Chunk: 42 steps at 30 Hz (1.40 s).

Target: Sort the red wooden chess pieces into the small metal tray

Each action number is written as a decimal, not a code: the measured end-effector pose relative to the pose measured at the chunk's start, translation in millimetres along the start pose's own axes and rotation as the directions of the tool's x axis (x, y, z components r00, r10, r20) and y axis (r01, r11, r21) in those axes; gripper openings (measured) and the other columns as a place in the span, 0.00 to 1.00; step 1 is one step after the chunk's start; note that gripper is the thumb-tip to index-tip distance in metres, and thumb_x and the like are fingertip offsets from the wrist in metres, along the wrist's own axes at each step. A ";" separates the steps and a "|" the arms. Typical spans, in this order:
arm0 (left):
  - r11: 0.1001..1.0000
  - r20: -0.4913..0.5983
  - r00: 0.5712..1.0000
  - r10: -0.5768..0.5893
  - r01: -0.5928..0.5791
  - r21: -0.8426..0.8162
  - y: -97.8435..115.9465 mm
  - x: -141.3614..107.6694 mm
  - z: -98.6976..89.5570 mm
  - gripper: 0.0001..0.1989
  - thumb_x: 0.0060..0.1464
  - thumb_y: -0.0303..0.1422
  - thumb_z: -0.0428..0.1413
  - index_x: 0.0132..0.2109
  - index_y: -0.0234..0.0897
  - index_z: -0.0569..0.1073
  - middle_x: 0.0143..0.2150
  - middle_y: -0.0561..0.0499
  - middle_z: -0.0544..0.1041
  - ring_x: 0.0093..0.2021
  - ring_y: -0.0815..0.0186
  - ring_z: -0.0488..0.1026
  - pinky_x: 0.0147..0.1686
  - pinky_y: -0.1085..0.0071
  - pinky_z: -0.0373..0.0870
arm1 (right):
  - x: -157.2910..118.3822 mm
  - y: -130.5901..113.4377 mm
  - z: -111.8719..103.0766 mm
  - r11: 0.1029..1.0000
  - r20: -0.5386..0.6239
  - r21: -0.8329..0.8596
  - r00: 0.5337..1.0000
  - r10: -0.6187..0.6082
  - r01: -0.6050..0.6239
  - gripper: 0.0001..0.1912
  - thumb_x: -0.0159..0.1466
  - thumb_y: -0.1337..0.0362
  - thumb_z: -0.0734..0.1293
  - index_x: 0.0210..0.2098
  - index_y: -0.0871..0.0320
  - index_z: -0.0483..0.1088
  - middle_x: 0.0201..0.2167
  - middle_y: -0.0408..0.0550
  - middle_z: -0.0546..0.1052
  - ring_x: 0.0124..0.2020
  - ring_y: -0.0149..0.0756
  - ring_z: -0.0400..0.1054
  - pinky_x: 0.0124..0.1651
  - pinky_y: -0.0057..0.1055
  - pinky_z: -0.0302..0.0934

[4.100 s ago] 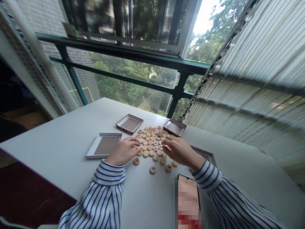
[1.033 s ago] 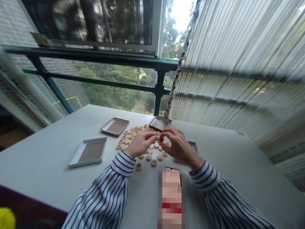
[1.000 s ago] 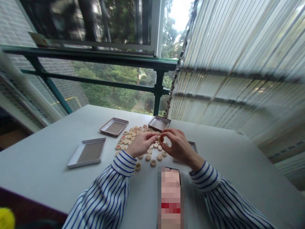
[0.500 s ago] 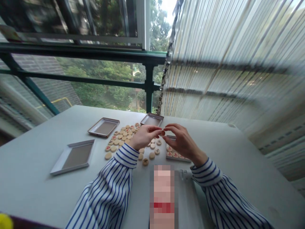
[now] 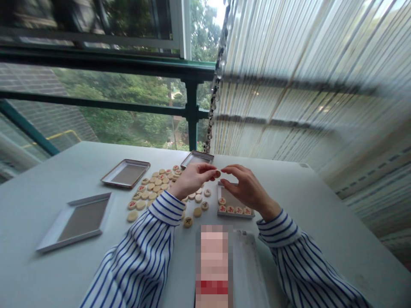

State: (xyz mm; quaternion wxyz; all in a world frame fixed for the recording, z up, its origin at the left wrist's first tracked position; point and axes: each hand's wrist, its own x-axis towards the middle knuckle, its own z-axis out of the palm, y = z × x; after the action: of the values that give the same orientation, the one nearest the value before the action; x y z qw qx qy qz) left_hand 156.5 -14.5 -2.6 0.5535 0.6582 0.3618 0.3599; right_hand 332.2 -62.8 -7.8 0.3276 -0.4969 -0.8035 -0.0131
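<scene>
My left hand (image 5: pixel 192 179) pinches a round wooden Chinese chess piece (image 5: pixel 218 174) between thumb and fingertips, raised above the table. Just right of that piece is my right hand (image 5: pixel 245 186), its thumb and forefinger apart with nothing visibly between them. Below my right hand sits a shallow tray (image 5: pixel 239 215). Several pieces with red characters line its near side, among them one red-marked piece (image 5: pixel 230 209), and another lies above the row at the left. Loose pieces (image 5: pixel 157 182) spread under and around my left hand, some plain side up, others showing red or black characters.
Three more shallow trays stand on the white table (image 5: pixel 58 175): a brown-rimmed tray (image 5: pixel 130 187) at the back left, a white-walled tray (image 5: pixel 72 244) nearer left, and another tray (image 5: pixel 210 159) at the back. Beyond are a green railing (image 5: pixel 192 98) and a string curtain (image 5: pixel 272 77).
The view has shifted slightly, so the table things appear further left. The held piece has turned a little, and a small gap now shows between it and my right fingertips.
</scene>
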 end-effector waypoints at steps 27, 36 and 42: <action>0.995 0.089 0.995 -0.056 0.048 0.089 -20.3 3.9 12.9 0.16 0.45 0.38 0.58 0.37 0.29 0.72 0.29 0.47 0.75 0.30 0.68 0.72 0.31 0.72 0.67 | -2.1 13.0 -0.3 0.998 0.208 0.033 0.976 -0.060 0.055 0.10 0.60 0.62 0.62 0.38 0.59 0.69 0.32 0.47 0.75 0.34 0.32 0.68 0.39 0.30 0.59; 0.977 0.081 0.988 -0.128 0.112 0.182 -21.6 3.0 16.8 0.16 0.44 0.39 0.58 0.35 0.30 0.72 0.29 0.45 0.76 0.27 0.68 0.71 0.25 0.74 0.65 | -2.6 12.9 -3.4 0.994 0.297 -0.010 0.950 -0.098 0.106 0.09 0.60 0.61 0.62 0.37 0.59 0.69 0.31 0.47 0.75 0.32 0.31 0.67 0.38 0.31 0.57; 0.977 0.074 0.985 -0.156 0.143 0.159 -18.8 2.7 20.4 0.11 0.47 0.34 0.57 0.35 0.29 0.73 0.28 0.46 0.76 0.27 0.69 0.72 0.25 0.76 0.65 | -3.0 13.8 -3.6 0.994 0.301 -0.012 0.948 -0.104 0.113 0.09 0.60 0.61 0.62 0.36 0.59 0.69 0.32 0.47 0.75 0.32 0.31 0.67 0.38 0.30 0.57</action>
State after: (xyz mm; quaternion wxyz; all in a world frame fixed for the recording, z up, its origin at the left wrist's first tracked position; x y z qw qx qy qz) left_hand 174.2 -19.3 -23.6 0.5417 0.6846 0.4128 0.2597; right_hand 346.0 -59.4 -10.8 0.1936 -0.4530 -0.8696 0.0328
